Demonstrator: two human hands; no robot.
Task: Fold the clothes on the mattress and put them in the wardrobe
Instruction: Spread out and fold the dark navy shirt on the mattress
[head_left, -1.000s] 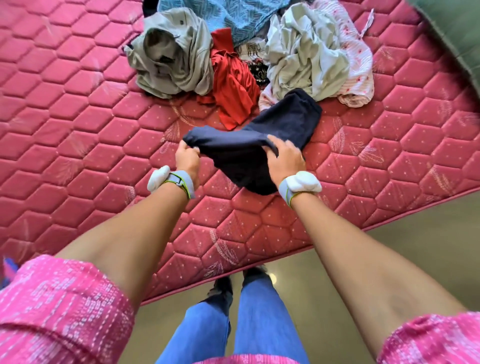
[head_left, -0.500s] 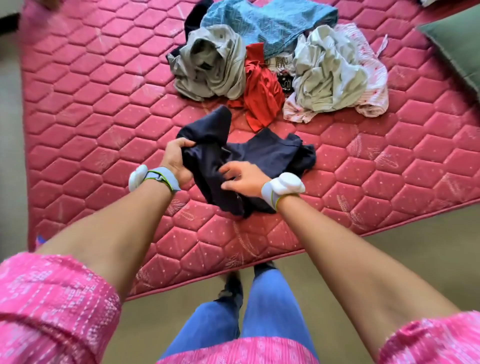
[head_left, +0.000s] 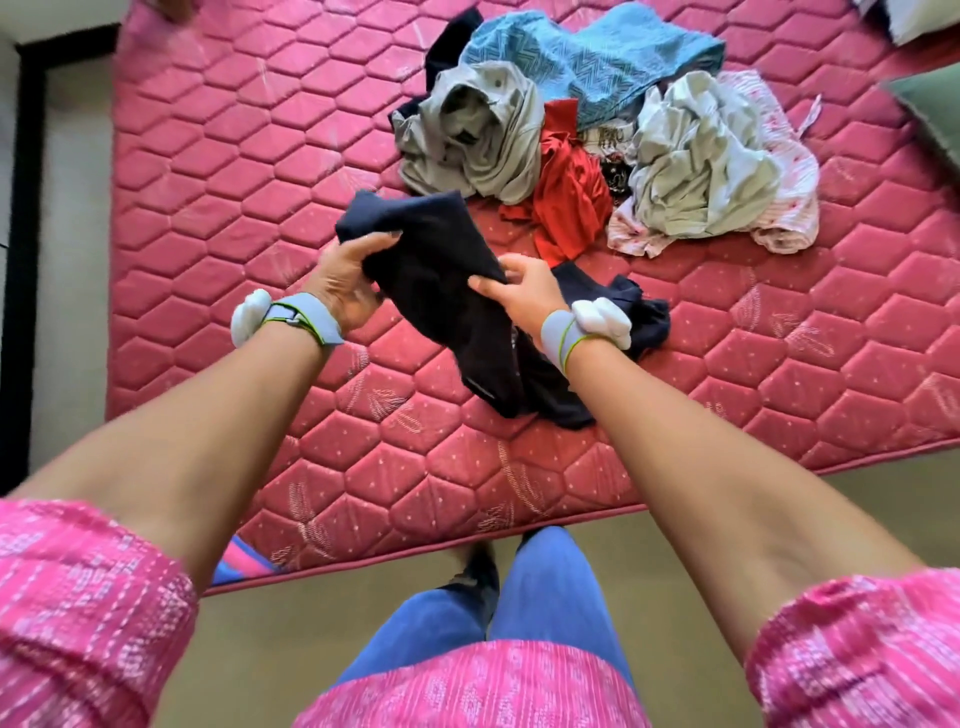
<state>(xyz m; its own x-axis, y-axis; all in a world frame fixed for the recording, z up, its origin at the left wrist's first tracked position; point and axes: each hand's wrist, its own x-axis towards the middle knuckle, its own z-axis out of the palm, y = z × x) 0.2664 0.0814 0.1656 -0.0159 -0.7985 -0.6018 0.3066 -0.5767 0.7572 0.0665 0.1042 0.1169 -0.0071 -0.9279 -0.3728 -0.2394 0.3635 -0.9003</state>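
Head view: a person stands at the near edge of a pink quilted mattress (head_left: 208, 249), both bare forearms reaching forward over it. The left hand (head_left: 345, 280) grips the upper end of a navy garment (head_left: 441, 280), fingers curled over the bunched cloth with the thumb below. The right hand (head_left: 524, 293) pinches the same garment along its right side, thumb and fingers closed on a fold. The garment is partly lifted between the two hands; its lower end drapes down onto the mattress, and more navy cloth lies spread to the right, behind the right wrist.

Each wrist carries a grey band with a white pod.

Farther back on the mattress lies a pile of unfolded clothes, near the navy garment but apart from it: a grey garment (head_left: 478, 135) on the left, a red one (head_left: 566, 197) just beside it, a blue patterned one (head_left: 587, 57) behind, a pale grey-green one (head_left: 696, 166) on the right lying over a white and pink printed one (head_left: 784, 197). A dark piece shows at the pile's far left edge.

A green cushion (head_left: 930, 109) is at the right edge. The person wears pink sleeves (head_left: 78, 613) and blue trousers (head_left: 545, 597), feet on a beige floor (head_left: 291, 639).
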